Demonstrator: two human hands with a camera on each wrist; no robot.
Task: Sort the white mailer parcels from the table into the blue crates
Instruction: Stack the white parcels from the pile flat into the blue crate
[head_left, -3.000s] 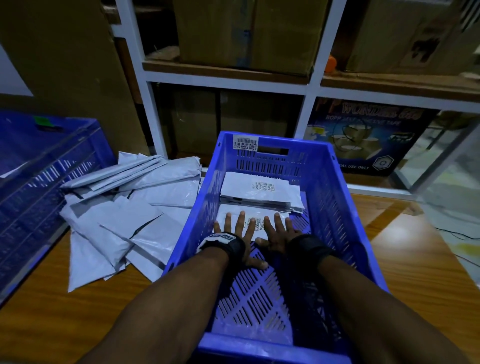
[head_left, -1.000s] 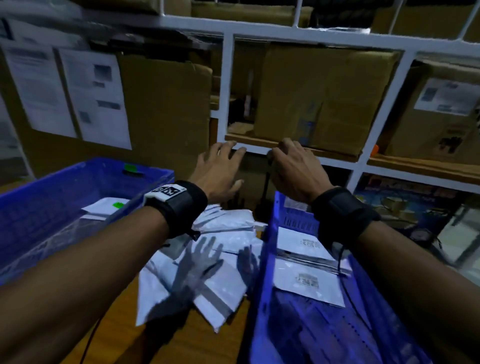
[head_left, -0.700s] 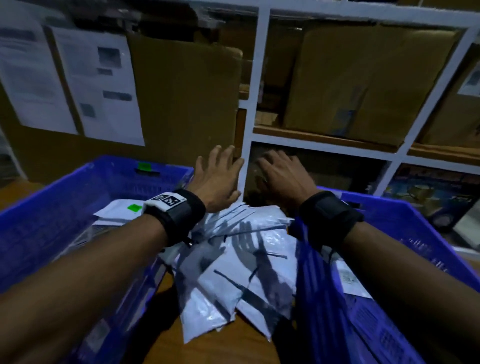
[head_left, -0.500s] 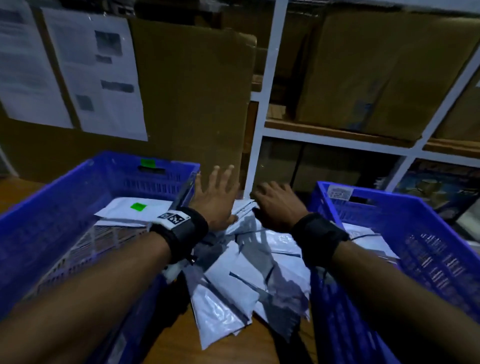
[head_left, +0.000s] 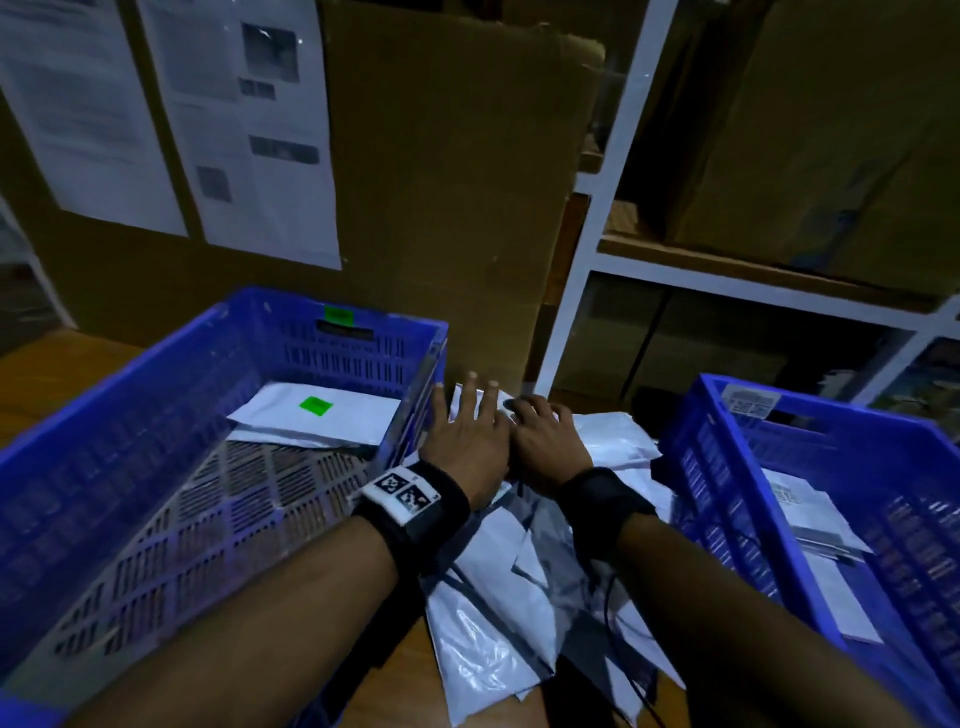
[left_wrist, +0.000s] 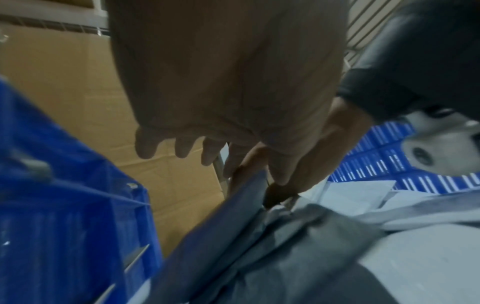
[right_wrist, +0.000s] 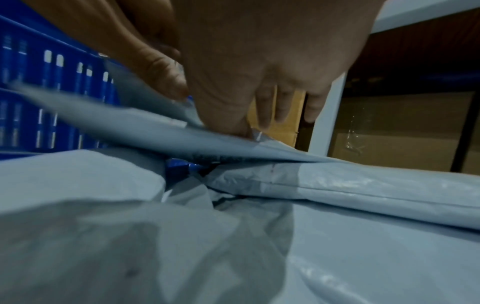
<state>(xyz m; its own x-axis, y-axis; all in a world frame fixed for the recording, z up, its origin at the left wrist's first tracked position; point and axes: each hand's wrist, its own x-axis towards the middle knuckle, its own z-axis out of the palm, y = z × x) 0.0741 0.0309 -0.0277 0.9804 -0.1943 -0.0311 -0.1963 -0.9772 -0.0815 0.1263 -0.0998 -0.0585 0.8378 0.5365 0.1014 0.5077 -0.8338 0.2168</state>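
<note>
Hands meet at the heap's far end: left hand spread flat, right hand pinching the top mailer (edge lifted), directly beneath both, between left crate and right crate.

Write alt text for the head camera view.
Both hands, left hand and right hand, reach onto a pile of white mailers lying on a wooden table between the left blue crate and right blue crate, each holding a few mailers.
</note>
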